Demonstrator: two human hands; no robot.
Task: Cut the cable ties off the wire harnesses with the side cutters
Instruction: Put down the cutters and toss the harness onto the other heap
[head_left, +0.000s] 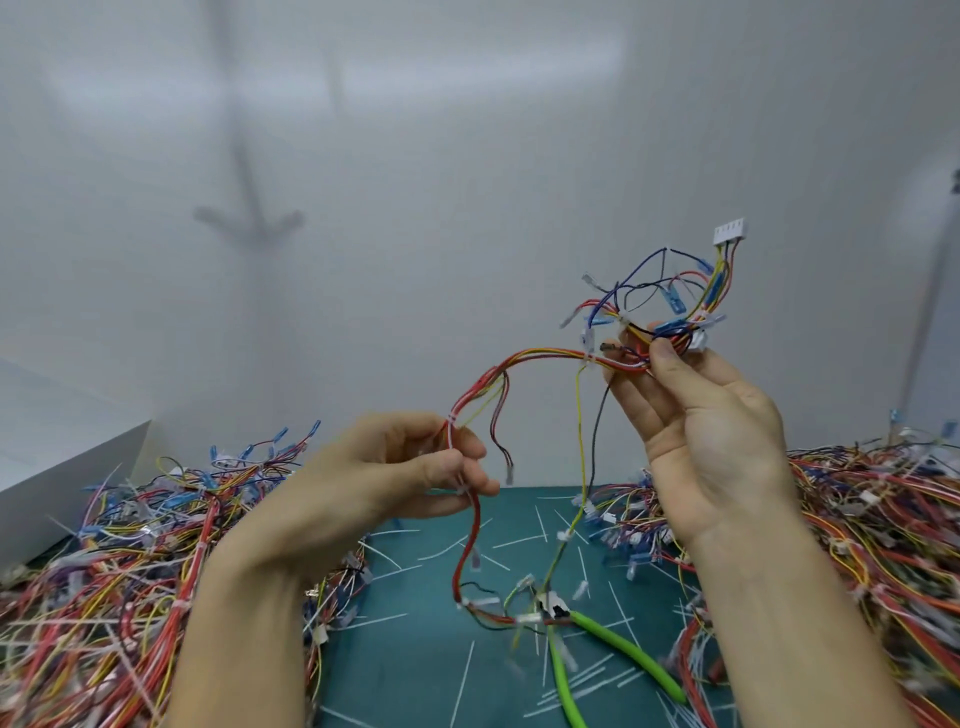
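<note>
your left hand (395, 467) and right hand (696, 415) both pinch the harness (540, 358), raised above the mat (415, 597); cutters (597, 644) lie there between two wire piles (130, 561).

head view, close, faces forward-down over green mat (415, 597), wall behind.

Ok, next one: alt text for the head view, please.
A left hand and right hand hold one multicoloured wire harness up above a green mat. Green-handled side cutters lie untouched on the mat between two heaps of harnesses.
</note>
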